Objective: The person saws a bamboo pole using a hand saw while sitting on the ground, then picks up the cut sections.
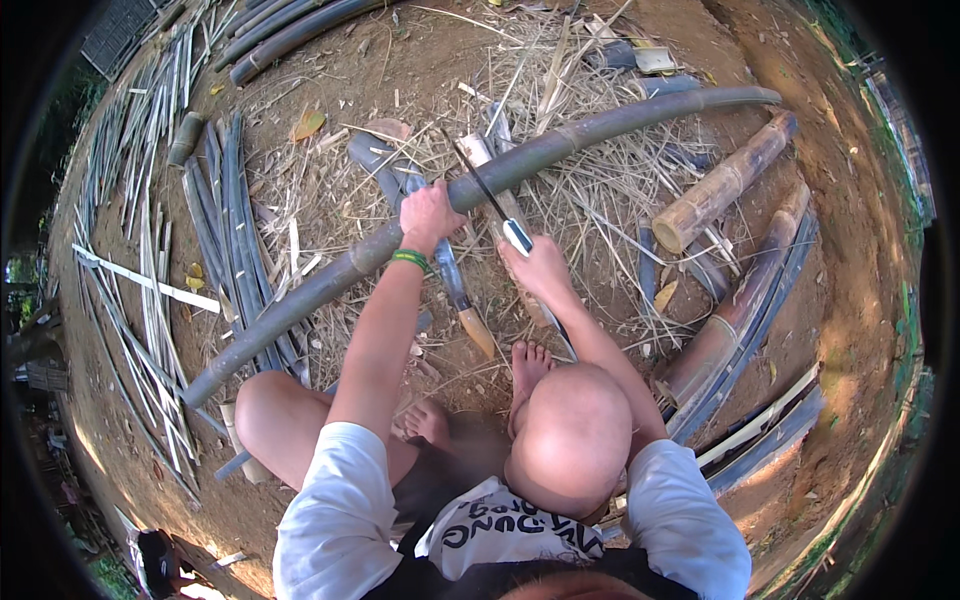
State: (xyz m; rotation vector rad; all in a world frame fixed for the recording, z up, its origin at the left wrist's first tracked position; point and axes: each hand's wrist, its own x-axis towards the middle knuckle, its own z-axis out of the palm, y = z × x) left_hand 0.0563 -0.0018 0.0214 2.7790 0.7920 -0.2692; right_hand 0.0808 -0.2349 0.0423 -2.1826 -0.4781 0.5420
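Note:
A long dark green bamboo pole (585, 128) lies slantwise before me, from beside my left knee up to the far right. My left hand (430, 216) is closed over the pole near its middle, pressing it from above. In my right hand (540, 268) is a hand saw (517, 236), gripped by its white and dark handle. Its thin dark blade crosses the pole just right of my left hand and points away to the far left. Whether the teeth have cut into the bamboo cannot be made out. Under the pole lie other bamboo pieces (450, 272), one with a tan end.
Thin split bamboo strips (150, 150) and darker slats (240, 215) spread over the ground at left. Thick bamboo sections (725, 185) lie at right, with long split lengths (745, 300) nearer me. Pale shavings (600, 200) litter the earth. More poles (300, 38) are at the far edge.

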